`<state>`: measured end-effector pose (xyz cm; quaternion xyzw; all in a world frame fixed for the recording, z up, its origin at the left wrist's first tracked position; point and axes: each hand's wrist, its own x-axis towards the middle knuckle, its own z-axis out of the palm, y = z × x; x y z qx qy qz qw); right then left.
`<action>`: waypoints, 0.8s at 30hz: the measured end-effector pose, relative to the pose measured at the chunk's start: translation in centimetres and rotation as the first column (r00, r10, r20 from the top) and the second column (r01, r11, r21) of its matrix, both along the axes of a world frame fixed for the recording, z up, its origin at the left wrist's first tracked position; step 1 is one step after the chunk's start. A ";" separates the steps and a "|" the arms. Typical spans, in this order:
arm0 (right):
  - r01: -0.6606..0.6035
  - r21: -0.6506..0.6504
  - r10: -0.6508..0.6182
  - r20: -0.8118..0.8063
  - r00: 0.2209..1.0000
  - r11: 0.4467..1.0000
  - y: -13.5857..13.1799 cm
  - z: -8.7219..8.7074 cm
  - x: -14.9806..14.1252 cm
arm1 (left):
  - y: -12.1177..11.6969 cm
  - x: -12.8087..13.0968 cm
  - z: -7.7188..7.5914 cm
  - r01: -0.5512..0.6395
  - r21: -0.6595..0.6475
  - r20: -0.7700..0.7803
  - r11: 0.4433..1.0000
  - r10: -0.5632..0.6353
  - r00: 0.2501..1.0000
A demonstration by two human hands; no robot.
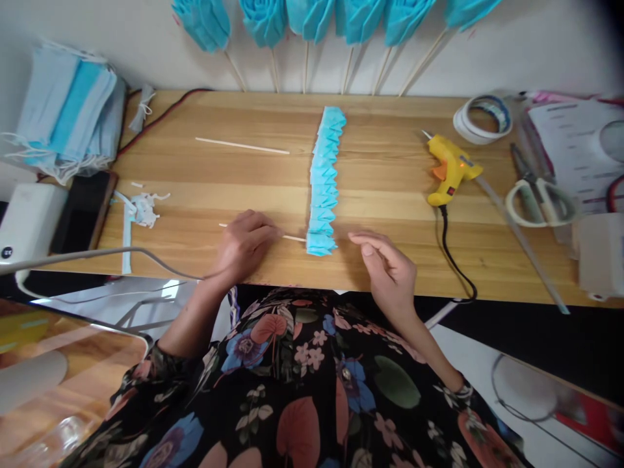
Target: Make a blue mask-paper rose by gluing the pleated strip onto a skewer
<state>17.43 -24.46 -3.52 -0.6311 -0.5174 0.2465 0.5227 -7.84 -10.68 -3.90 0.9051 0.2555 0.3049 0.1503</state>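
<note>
A long strip of folded light-blue material (323,182) lies upright across the middle of the table, its right edge pleated into points. One end of a thin wooden stick (294,238) meets the strip's near end. Over the stick rests my left hand (249,242), fingers closed around it. My right hand (387,266) is just right of the strip's near end, apart from it, with fingers loosely curved and nothing visible in them. A second wooden stick (242,145) lies farther back, left of the strip.
Blue flowers on sticks (263,23) stand along the wall. At right are a yellow glue gun (451,169), a glue stick (521,244), tape rolls (482,119) and scissors (536,198). Face masks (71,107), a phone (85,211) and white scraps (145,209) lie left. A cable (141,250) crosses the left front.
</note>
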 end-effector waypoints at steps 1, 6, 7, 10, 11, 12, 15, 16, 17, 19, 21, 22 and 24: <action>-0.008 -0.006 0.008 0.002 1.000 1.000 0.0 0.0 0.0 | 0.0 0.0 0.0 0.009 -0.003 0.000 1.000 -0.009 1.000; -0.055 -0.040 0.057 0.064 0.996 0.998 0.9 0.5 0.3 | 0.2 0.0 0.1 0.024 -0.005 0.005 1.000 -0.024 1.000; -0.063 -0.039 0.066 0.090 0.994 0.997 1.3 0.5 0.3 | 0.2 0.0 0.1 0.028 -0.006 0.007 1.000 -0.028 1.000; -0.083 -0.006 0.082 0.197 0.977 0.997 2.3 0.7 0.4 | 0.1 0.0 0.3 0.040 -0.019 0.010 0.999 -0.039 0.999; -0.093 0.008 0.088 0.236 0.968 0.996 2.6 0.6 0.4 | 0.1 0.0 0.3 0.043 -0.025 0.010 0.999 -0.042 0.999; -0.102 0.020 0.093 0.270 0.958 0.995 2.8 0.6 0.4 | 0.1 0.0 0.3 0.046 -0.031 0.009 0.998 -0.046 0.999; -0.124 0.044 0.103 0.336 0.936 0.991 3.2 0.4 0.4 | 0.1 -0.1 0.4 0.059 -0.048 0.005 0.997 -0.059 0.998; -0.128 0.044 0.105 0.347 0.932 0.991 3.2 0.4 0.4 | 0.1 -0.1 0.4 0.064 -0.053 0.005 0.996 -0.064 0.998; -0.133 0.041 0.110 0.354 0.929 0.990 3.3 0.3 0.4 | 0.1 -0.1 0.4 0.068 -0.059 0.003 0.996 -0.068 0.998; -0.146 0.030 0.125 0.369 0.921 0.989 3.3 0.2 0.4 | 0.1 -0.1 0.6 0.071 -0.067 0.000 0.995 -0.071 0.997; -0.162 0.012 0.143 0.405 0.903 0.987 3.4 0.1 0.3 | 0.1 -0.1 0.8 0.072 -0.070 -0.008 0.995 -0.073 0.997; -0.167 0.001 0.150 0.435 0.888 0.986 3.4 0.1 0.3 | 0.1 -0.1 0.9 0.075 -0.069 -0.011 0.995 -0.076 0.997; -0.164 -0.027 0.155 0.501 0.851 0.986 3.5 0.1 0.2 | 0.1 0.0 1.1 0.080 -0.069 -0.016 0.994 -0.082 0.997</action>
